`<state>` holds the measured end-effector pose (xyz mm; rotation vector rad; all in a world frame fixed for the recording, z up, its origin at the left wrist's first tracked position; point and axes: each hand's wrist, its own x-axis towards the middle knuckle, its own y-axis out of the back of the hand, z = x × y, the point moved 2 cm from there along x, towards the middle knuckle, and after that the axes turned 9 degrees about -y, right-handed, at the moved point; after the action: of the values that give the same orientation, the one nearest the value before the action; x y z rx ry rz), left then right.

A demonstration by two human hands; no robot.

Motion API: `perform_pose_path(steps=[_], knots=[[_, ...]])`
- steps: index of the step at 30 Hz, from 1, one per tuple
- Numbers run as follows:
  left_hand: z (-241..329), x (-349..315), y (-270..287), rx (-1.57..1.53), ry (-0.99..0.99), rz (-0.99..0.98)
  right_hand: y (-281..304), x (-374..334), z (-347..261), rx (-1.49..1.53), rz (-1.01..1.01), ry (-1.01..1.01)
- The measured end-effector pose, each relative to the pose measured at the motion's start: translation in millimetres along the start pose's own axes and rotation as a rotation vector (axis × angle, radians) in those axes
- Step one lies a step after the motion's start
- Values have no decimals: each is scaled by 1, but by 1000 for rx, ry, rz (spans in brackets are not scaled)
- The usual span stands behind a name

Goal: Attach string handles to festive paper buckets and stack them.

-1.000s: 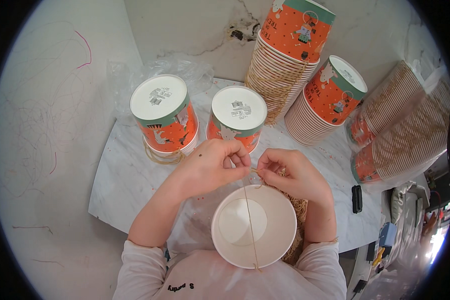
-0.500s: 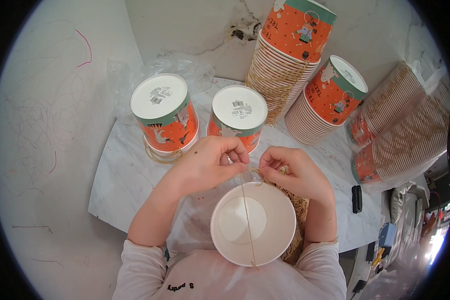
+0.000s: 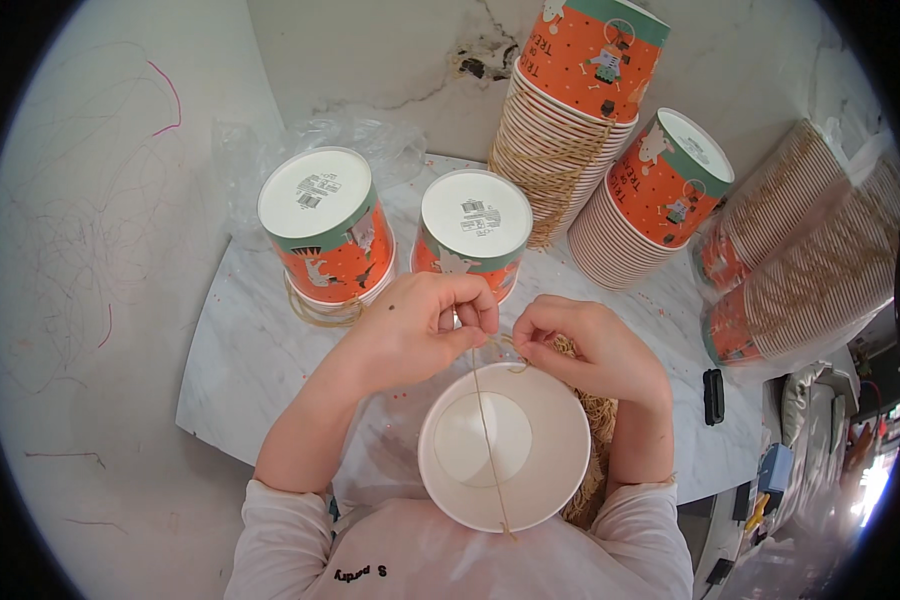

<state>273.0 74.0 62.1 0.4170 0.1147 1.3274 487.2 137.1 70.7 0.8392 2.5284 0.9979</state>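
A white-lined paper bucket rests mouth-up against my front. A thin tan cord spans its opening, coming out at the near rim with a small knot or frayed end. Beyond the far rim, my left hand is closed, thumb and fingers pinching the cord. Just beside it, my right hand is also closed in a pinch at the far rim, where a loose loop of cord shows by its fingertips. A bundle of tan cords lies beside the bucket, partly hidden under my right forearm.
Upside-down orange-and-green buckets stand beyond my hands. Taller nested bucket stacks, one cord-draped and one plain, stand behind. Bagged stacks lean at right. A small black object lies on the marbled table.
My left hand's fingertips have shifted slightly left, tilting the cord that way. The gap between my two hands is a little wider.
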Motion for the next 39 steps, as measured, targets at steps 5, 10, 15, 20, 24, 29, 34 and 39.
perform_pose_path(steps=[5,10,15,20,24,29,34,39], knots=[[-3,1,1,-18,15,6,0,3,7,101,48,-11],[-17,2,-3,-80,-42,19,-6,11,7,262,96,-41],[-15,2,-4,-102,-9,13,-19,19,17,466,50,-51],[-13,1,-2,-87,-3,14,-24,26,25,578,-25,-93],[-15,0,-3,-127,-30,33,-23,27,27,603,-92,-99],[-15,0,-2,-138,-10,31,-21,26,21,548,-78,-73],[-17,0,-3,-143,8,2,-24,25,18,489,-43,-44],[-20,-1,-2,-157,5,-39,-24,24,13,354,17,34]])
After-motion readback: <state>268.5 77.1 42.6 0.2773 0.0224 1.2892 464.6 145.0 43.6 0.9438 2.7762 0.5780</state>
